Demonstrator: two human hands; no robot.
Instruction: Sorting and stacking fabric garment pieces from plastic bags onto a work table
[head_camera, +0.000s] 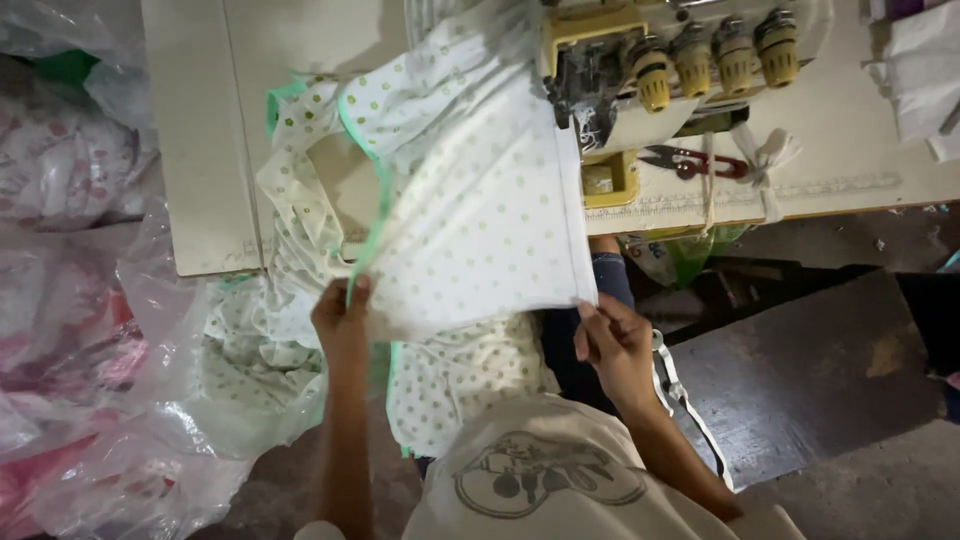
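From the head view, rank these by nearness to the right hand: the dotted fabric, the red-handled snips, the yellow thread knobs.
From the right hand:
1. Dotted fabric, pinched at its lower right corner.
2. Red-handled snips, on the table above.
3. Yellow thread knobs, on the machine, farthest.

Two hands are seen: one left hand (342, 318) and one right hand (615, 345), each pinching an edge of one white fabric piece (480, 215) dotted with green and bound in green trim. One sewing machine (640, 75) is counted on one pale worktable (200, 150). Four yellow tension knobs (714, 52) are lined up on the machine's front. One pair of red-handled thread snips (690, 162) is laid on the table beside it. One strip of white tape (765, 165) is draped over the table edge. Clear plastic bags (90, 330) of pink and white cloth are heaped at the left; their number cannot be told.
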